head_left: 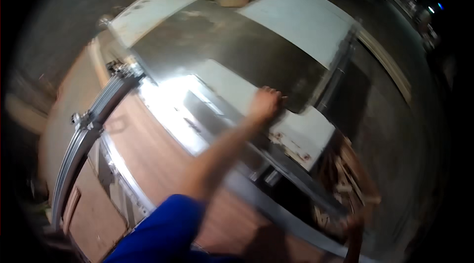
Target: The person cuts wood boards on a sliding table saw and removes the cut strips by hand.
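The person's left arm reached in from the near left, its blue sleeve ending near the elbow and the bare forearm slanting away toward the far right. The left hand was over the middle of the work surface, knuckles up, its fingers seemingly curled. Motion blur and the angle hid its underside, so I cannot tell whether it was gripping something or only resting there. The right hand was low at the near right, its forearm rising steeply from the edge of view. It was at the near end of a long grey bar; whether its fingers were closed around that end I cannot tell, as it was badly smeared.

The bar slanted from below the left hand toward the right one, along the near side of the surface. It looked straight, narrow and dull grey, with blurred edges.

Beyond it spread a dark, glossy plate, with a pale panel at the far right. A white panel just right of the left hand bore rust-brown marks. Left of the forearm, a bright metal strip caught a strong glare beside a reddish-brown board. A curved-looking silver rail stood farther left, and loose wood pieces lay at the right.
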The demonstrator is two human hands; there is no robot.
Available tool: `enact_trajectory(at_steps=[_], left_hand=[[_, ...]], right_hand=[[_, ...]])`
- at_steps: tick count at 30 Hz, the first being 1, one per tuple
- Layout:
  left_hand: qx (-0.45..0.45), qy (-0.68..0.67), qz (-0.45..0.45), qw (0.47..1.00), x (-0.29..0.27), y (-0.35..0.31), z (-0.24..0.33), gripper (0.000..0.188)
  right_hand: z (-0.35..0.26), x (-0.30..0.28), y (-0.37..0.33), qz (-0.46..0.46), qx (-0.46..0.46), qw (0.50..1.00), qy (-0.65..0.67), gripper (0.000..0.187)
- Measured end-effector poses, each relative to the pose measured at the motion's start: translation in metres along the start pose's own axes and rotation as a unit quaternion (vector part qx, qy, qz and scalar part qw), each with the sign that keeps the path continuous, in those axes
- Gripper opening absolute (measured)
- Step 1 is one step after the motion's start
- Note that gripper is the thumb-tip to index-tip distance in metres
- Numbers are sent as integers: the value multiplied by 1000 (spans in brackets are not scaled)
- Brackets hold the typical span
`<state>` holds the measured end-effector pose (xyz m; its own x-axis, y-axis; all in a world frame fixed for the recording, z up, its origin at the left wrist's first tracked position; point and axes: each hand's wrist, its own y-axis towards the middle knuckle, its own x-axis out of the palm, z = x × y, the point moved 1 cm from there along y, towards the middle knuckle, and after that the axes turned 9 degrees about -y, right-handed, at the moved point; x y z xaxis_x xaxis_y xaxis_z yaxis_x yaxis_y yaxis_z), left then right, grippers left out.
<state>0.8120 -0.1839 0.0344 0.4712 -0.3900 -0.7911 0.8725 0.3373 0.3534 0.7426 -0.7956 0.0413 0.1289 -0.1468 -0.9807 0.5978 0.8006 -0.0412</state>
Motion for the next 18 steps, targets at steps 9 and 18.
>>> enact_trajectory(at_steps=[9, 18], left_hand=[[319, -5, -111, 941, -40, -2, -44, 21], [232, -6, -107, 967, -47, -7, -14, 24]], right_hand=[[-41, -74, 137, -15, 207, 953, 220, 26], [-49, 110, 317, -78, 439, 810, 382, 54]])
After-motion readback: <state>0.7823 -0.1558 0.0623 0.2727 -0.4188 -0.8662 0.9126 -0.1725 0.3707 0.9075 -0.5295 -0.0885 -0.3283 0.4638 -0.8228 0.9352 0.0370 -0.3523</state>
